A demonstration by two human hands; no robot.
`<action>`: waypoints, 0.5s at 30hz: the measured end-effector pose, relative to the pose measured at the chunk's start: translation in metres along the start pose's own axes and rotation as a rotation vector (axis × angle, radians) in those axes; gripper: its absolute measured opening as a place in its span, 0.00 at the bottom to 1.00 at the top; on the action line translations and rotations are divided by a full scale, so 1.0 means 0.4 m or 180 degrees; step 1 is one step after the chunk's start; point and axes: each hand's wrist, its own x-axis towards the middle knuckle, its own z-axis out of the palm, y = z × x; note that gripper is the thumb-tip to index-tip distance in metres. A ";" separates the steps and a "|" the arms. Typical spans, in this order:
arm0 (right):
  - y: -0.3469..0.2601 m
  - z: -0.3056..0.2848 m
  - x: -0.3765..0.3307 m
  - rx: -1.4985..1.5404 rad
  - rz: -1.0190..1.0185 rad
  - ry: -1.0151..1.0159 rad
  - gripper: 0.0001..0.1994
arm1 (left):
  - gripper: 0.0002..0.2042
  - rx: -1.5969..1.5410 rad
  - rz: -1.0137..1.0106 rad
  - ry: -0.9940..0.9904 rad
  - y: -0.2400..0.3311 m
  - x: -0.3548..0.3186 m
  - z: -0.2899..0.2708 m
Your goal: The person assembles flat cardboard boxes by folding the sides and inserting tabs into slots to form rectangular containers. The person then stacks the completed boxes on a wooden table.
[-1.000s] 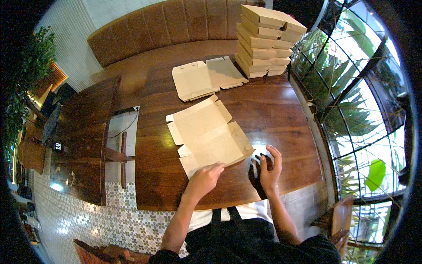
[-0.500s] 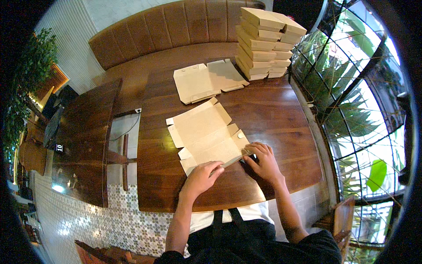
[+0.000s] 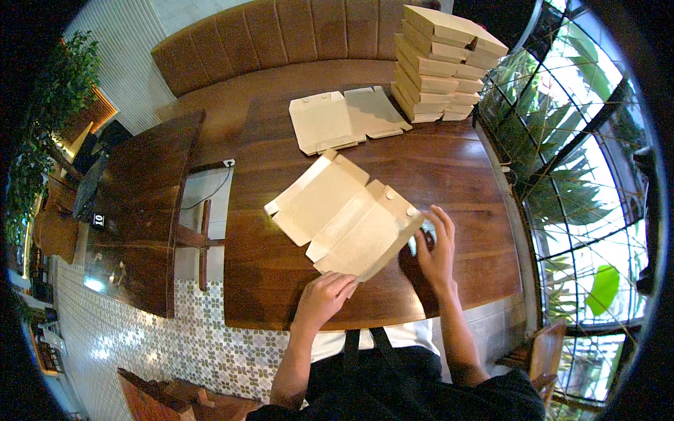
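Note:
A partly folded brown cardboard box [image 3: 344, 217] lies slantwise on the wooden table before me, its lid panel spread flat toward the far left. Small side flaps stand out along its edges, and two round tabs show near its right end. My left hand [image 3: 326, 298] is closed on the near corner, the thumb and fingers pressed together on the card. At the right corner, my right hand [image 3: 437, 249] is open, slightly blurred, with fingers apart and the fingertips beside the edge. Whether they touch the card, I cannot tell.
Flat unfolded cardboard boxes [image 3: 319, 123] lie farther back on the table [image 3: 477, 217]. A tall stack of folded boxes [image 3: 442, 67] stands at the far right, near the window grille. Behind is a brown padded bench [image 3: 281, 38]; another wooden table [image 3: 140, 224] is on the left.
The box has turned, its right end swinging away from me and its near corner toward me. My left hand has moved slightly nearer me; my right hand has shifted right and come off the edge.

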 end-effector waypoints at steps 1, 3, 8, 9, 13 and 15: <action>-0.016 -0.001 -0.019 0.0031 -0.0156 -0.0055 0.22 | 0.10 -0.0090 -0.0064 0.0001 0.011 0.003 0.006; -0.045 -0.003 -0.061 0.0008 -0.0356 -0.0199 0.22 | 0.11 -0.0250 -0.0131 -0.0005 0.029 0.012 0.011; -0.081 -0.009 -0.148 0.0172 -0.0198 -0.0351 0.24 | 0.17 -0.0631 -0.0328 0.0113 0.045 0.048 0.026; -0.083 -0.008 -0.159 0.0235 -0.0082 -0.0420 0.24 | 0.17 -0.0706 -0.0428 0.0107 0.047 0.053 0.035; -0.083 -0.003 -0.183 0.1015 0.0565 -0.0650 0.22 | 0.18 -0.0681 -0.0739 0.0226 0.051 0.064 0.077; -0.077 -0.002 -0.188 0.1114 0.0625 -0.0739 0.20 | 0.15 -0.0832 -0.1120 0.0194 0.055 0.063 0.098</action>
